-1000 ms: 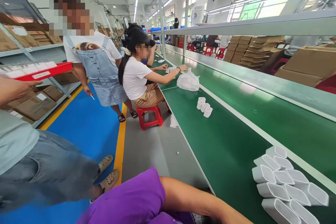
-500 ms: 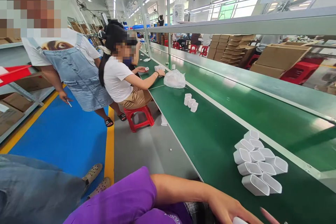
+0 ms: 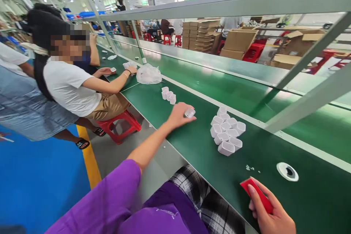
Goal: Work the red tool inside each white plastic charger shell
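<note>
My left hand [image 3: 179, 116] reaches out over the green bench with a small white plastic cup [image 3: 189, 112] between thumb and fingers. Beyond it stands a short row of white cups [image 3: 169, 95]. To its right is a larger cluster of several white cups [image 3: 226, 131], set side by side with their openings up. Nearer to me, my right hand [image 3: 267, 206] is closed around a flat red piece [image 3: 257, 192]; its exact kind I cannot make out. A white ring-shaped roll with a dark centre [image 3: 287, 172] lies beyond that hand, beside tiny white bits [image 3: 251, 168].
A seated co-worker [image 3: 74, 80] on a red stool [image 3: 119, 126] handles white parts at left, near a clear plastic bag [image 3: 148, 74]. A metal shelf [image 3: 219, 5] spans above the bench [image 3: 197, 153], with a slanted post [image 3: 309, 95] at right. Another person stands at far left.
The view has swung right. My left hand has moved from the near edge out toward the short row, carrying a cup. My right hand, with the red piece, has come fully into view.
</note>
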Available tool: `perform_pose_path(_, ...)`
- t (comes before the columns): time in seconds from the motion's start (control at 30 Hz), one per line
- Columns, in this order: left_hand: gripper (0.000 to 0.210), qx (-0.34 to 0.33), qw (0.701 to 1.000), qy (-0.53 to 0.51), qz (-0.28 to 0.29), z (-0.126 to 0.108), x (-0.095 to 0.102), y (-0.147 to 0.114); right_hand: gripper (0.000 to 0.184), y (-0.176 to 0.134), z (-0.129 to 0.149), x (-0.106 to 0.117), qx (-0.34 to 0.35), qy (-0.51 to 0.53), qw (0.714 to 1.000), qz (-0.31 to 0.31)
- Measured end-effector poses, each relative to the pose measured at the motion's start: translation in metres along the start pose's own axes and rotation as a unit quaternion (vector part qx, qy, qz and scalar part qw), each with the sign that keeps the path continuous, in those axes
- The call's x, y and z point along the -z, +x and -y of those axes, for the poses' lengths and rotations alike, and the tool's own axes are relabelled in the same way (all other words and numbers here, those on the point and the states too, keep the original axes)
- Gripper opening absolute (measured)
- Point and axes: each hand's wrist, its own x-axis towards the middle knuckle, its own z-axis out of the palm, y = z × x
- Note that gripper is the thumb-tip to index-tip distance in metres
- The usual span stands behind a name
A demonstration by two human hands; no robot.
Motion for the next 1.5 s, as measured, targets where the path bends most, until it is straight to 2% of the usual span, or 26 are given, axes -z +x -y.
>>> perform_pose_path(0.1,0.039,0.071,0.990,0.119,-0.021,0.045,0.019,0.031,0.054,0.001,-0.002,-0.003,0.034,0.010,0.999,0.003)
perform_pose_path(0.17,0.038,0.107,0.982,0.159,-0.005,0.066,0.027,0.043,0.053,0.003,-0.007,-0.003,0.055,0.024,0.998,0.009)
perform_pose_path(0.23,0.037,0.114,0.980,0.161,0.008,0.076,0.030,0.050,0.051,0.004,-0.011,-0.004,0.074,0.041,0.996,0.013)
perform_pose_path(0.3,0.048,0.124,0.978,0.163,-0.020,0.075,0.028,0.051,0.050,0.006,-0.015,-0.004,0.089,0.049,0.995,0.018)
perform_pose_path(0.37,0.057,0.091,0.984,0.146,-0.046,0.062,0.021,0.049,0.049,0.009,-0.018,-0.003,0.094,0.046,0.994,0.034)
perform_pose_path(0.4,0.058,0.052,0.990,0.124,-0.037,0.052,0.016,0.047,0.049,0.010,-0.019,-0.003,0.094,0.044,0.994,0.043)
perform_pose_path(0.5,0.051,-0.069,0.994,0.032,0.084,0.014,-0.008,0.042,0.048,0.009,-0.017,-0.003,0.090,0.053,0.994,0.042)
perform_pose_path(0.6,0.055,-0.070,0.979,-0.019,0.191,-0.021,-0.037,0.046,0.045,0.006,-0.014,-0.003,0.080,0.075,0.994,0.023)
perform_pose_path(0.7,0.048,-0.048,0.970,-0.041,0.235,-0.041,-0.057,0.056,0.044,0.004,-0.012,-0.004,0.077,0.086,0.993,0.018)
perform_pose_path(0.8,0.030,-0.021,0.976,-0.056,0.207,-0.046,-0.055,0.059,0.045,0.006,-0.016,-0.003,0.080,0.092,0.992,0.019)
perform_pose_path(0.9,0.033,0.027,0.988,-0.094,0.119,-0.047,-0.029,0.040,0.048,0.011,-0.022,-0.003,0.083,0.086,0.992,0.037)
perform_pose_path(0.97,0.036,0.030,0.988,-0.126,0.088,-0.051,-0.010,0.016,0.049,0.014,-0.025,-0.002,0.095,0.077,0.991,0.049)
perform_pose_path(1.0,0.038,0.023,0.985,-0.142,0.099,-0.054,-0.002,0.002,0.049,0.014,-0.025,-0.002,0.101,0.071,0.991,0.052)
perform_pose_path(1.07,0.037,-0.001,0.973,-0.171,0.155,-0.062,0.005,-0.027,0.048,0.014,-0.024,-0.002,0.110,0.058,0.991,0.053)
perform_pose_path(1.17,0.030,-0.026,0.945,-0.207,0.250,-0.077,-0.004,-0.061,0.045,0.011,-0.021,-0.001,0.117,0.041,0.991,0.049)
perform_pose_path(1.23,0.028,-0.040,0.934,-0.217,0.282,-0.084,-0.018,-0.072,0.043,0.010,-0.019,-0.002,0.121,0.038,0.991,0.045)
perform_pose_path(1.4,0.052,-0.080,0.934,-0.169,0.305,-0.095,-0.051,-0.077,0.036,0.010,-0.021,-0.003,0.129,0.042,0.990,0.040)
perform_pose_path(1.5,0.035,-0.093,0.933,-0.199,0.285,-0.102,-0.061,-0.080,0.034,0.009,-0.019,-0.003,0.132,0.053,0.989,0.040)
